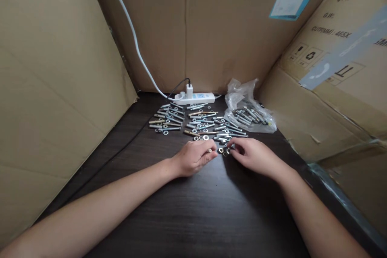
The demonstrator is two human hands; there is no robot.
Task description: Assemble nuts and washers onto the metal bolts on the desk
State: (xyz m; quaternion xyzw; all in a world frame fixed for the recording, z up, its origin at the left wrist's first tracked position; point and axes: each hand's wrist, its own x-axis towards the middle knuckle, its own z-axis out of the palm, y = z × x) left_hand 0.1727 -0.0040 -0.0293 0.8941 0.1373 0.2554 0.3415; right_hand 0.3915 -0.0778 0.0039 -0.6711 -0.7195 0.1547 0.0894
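Note:
My left hand point(195, 156) rests on the dark table point(193, 217), fingers curled, pinching a small metal washer point(209, 150) at its fingertips. My right hand point(252, 154) lies just to its right, fingers bent over a few loose nuts and washers point(224, 151) between the two hands. What its fingertips hold is too small to make out. Beyond both hands lie rows of bolts, sleeves and washers point(196, 123).
A clear plastic bag point(248, 107) with several bolts lies at the back right. A white power strip point(195, 97) with a plug and white cable sits at the back. Cardboard boxes point(54, 88) wall in the left, back and right.

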